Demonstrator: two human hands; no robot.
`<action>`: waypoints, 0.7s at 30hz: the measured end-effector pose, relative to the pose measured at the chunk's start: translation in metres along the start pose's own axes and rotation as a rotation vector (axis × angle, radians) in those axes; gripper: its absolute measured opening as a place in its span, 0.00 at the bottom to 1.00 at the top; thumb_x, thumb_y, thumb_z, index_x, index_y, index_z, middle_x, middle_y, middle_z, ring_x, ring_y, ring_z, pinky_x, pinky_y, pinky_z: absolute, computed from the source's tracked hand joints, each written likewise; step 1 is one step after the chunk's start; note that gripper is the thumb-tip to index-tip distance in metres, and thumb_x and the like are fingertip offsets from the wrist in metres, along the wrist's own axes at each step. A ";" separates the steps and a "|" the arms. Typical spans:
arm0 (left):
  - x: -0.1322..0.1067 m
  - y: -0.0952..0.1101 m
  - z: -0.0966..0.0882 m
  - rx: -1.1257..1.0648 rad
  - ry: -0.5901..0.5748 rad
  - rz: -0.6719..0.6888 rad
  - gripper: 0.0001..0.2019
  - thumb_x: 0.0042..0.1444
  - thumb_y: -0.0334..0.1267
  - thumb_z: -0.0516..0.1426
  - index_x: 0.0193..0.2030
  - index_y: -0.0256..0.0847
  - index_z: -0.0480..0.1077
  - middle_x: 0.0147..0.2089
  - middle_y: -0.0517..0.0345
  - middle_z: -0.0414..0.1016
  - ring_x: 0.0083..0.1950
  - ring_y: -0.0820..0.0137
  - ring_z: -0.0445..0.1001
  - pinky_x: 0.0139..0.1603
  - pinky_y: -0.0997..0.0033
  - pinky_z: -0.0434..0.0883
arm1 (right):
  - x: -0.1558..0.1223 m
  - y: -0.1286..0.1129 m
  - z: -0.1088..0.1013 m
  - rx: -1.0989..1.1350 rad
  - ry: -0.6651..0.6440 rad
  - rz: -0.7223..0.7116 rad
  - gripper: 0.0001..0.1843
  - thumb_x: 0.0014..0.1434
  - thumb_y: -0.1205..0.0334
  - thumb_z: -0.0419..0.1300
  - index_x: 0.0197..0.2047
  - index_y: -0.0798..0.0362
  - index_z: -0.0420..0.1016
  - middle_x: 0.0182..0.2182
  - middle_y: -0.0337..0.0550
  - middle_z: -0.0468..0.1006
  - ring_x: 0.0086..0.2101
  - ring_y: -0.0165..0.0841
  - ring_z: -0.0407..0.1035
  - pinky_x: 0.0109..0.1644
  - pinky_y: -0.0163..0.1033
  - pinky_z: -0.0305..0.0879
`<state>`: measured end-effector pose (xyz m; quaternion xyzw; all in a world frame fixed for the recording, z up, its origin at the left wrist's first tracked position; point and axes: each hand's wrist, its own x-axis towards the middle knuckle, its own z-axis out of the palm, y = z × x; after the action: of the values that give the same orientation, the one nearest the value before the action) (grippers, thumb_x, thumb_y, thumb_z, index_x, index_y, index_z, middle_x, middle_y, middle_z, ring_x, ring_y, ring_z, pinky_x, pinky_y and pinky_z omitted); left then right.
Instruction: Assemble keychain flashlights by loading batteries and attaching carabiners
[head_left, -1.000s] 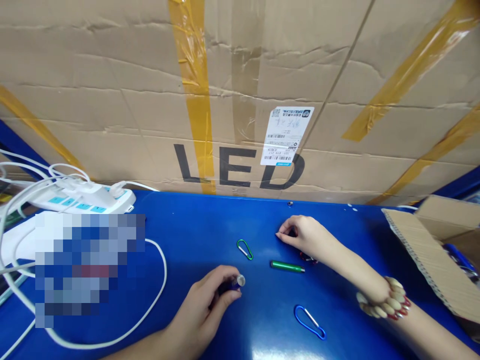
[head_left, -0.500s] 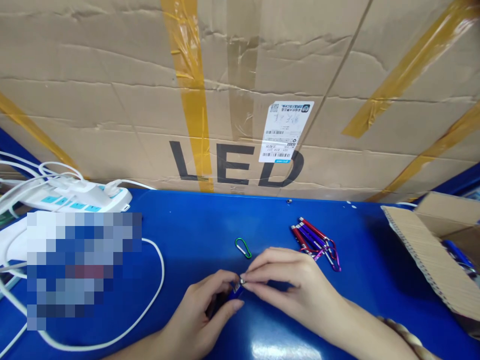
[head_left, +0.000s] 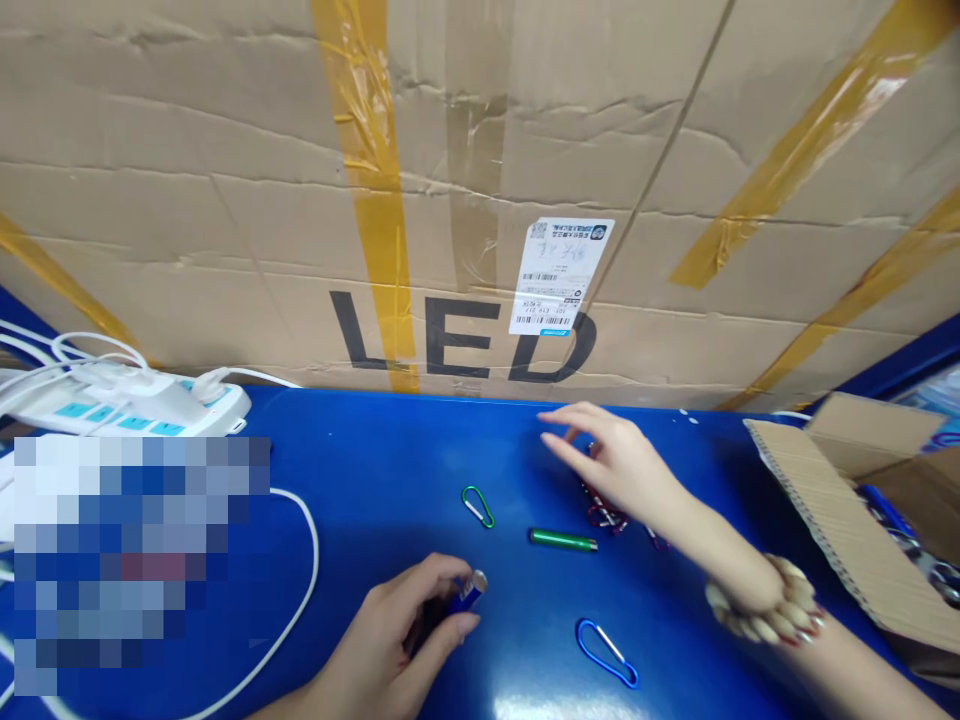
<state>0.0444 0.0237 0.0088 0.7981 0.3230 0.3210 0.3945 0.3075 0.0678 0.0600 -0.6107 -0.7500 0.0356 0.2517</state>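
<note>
The right hand, grip wide, is now hovering farther from the blue tube, which the left hand is holding over the counter. The open carton is containing blue and silvery items.

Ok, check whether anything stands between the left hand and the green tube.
Nothing visible: only blue tabletop shows between the left hand, holding a blue tube, and the green tube. The green clip lies farther back, off that line.

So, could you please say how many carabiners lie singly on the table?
2: the green carabiner beyond the left hand and the blue carabiner nearer the camera, right of that hand. More may hide in the cluster under the right hand.
</note>
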 end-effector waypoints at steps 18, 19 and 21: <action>0.001 -0.002 -0.002 0.037 -0.053 0.031 0.07 0.59 0.33 0.54 0.44 0.44 0.66 0.29 0.63 0.70 0.23 0.76 0.63 0.22 0.82 0.61 | 0.015 0.070 0.018 -0.041 0.028 0.063 0.10 0.55 0.66 0.57 0.40 0.53 0.77 0.32 0.46 0.81 0.32 0.38 0.76 0.37 0.43 0.73; 0.001 0.000 -0.003 0.041 -0.056 0.032 0.06 0.59 0.33 0.54 0.43 0.43 0.66 0.29 0.63 0.70 0.23 0.76 0.63 0.22 0.82 0.61 | 0.015 0.066 0.016 -0.001 0.035 0.077 0.11 0.55 0.66 0.58 0.42 0.53 0.76 0.32 0.45 0.81 0.32 0.38 0.76 0.37 0.43 0.73; 0.003 0.004 -0.004 0.049 -0.068 0.025 0.06 0.59 0.32 0.53 0.43 0.42 0.66 0.29 0.62 0.70 0.24 0.76 0.64 0.22 0.82 0.61 | 0.013 0.052 0.010 0.089 0.034 0.088 0.12 0.56 0.64 0.58 0.43 0.54 0.75 0.34 0.45 0.82 0.33 0.36 0.77 0.39 0.40 0.74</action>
<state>0.0441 0.0262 0.0150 0.8218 0.3074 0.2907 0.3816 0.3484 0.0962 0.0366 -0.6316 -0.7157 0.0696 0.2898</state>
